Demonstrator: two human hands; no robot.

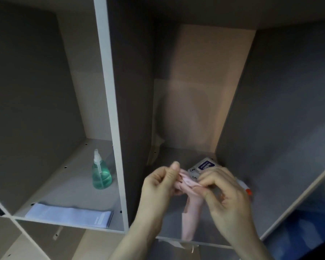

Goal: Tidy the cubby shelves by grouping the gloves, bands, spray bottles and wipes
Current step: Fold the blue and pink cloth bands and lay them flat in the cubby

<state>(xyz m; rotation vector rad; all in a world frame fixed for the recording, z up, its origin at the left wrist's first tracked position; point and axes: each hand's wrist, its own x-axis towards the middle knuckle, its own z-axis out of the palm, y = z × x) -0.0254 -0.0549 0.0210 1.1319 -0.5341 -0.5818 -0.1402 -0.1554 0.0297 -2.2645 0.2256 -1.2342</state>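
Both the left hand [159, 182] and right hand [227, 186] pinched a pink glove [192, 205] above the right cubby's front edge, wipes pack [203, 166] behind; folding appeared underway, placement with other gloves pending.

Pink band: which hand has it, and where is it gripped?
Both: left hand and right hand pinch the pink band at its top end.

Pale pink glove [192, 205]. Blue-green liquid in clear spray bottle [101, 173], white nozzle. Light lavender-blue band [69, 215]. Grey wipes pack [203, 168], dark blue label. Grey shelf [109, 76], white edges.
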